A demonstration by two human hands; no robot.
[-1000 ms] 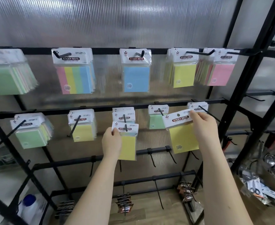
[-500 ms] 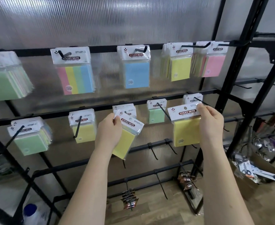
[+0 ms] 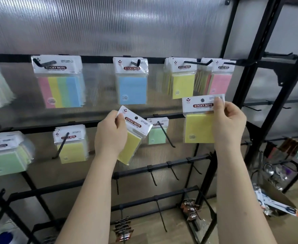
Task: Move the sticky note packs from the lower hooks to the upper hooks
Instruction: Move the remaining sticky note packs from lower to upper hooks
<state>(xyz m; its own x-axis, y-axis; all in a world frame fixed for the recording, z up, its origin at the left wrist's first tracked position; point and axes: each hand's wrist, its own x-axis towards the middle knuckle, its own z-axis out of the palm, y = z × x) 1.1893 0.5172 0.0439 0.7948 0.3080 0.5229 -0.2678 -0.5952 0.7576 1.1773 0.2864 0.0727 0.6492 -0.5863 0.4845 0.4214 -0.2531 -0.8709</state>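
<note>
Yellow pack (image 3: 200, 118) in right hand (image 3: 228, 124), clear of hooks

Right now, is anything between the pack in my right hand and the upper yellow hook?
Nothing visible. The right hand holds its yellow pack just below the upper hook, whose tip is bare in front of the packs already hanging there.

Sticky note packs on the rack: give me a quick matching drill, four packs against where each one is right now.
Packs:
1. blue pack
2. pink pack
3. tilted yellow pack
4. upright yellow pack

Places:
A. held in the right hand
B. on the upper hook farthest right
C. held in the left hand
D. on a middle upper hook

Pairs: 1-D, 2-B, 3-C, 4-A
</note>
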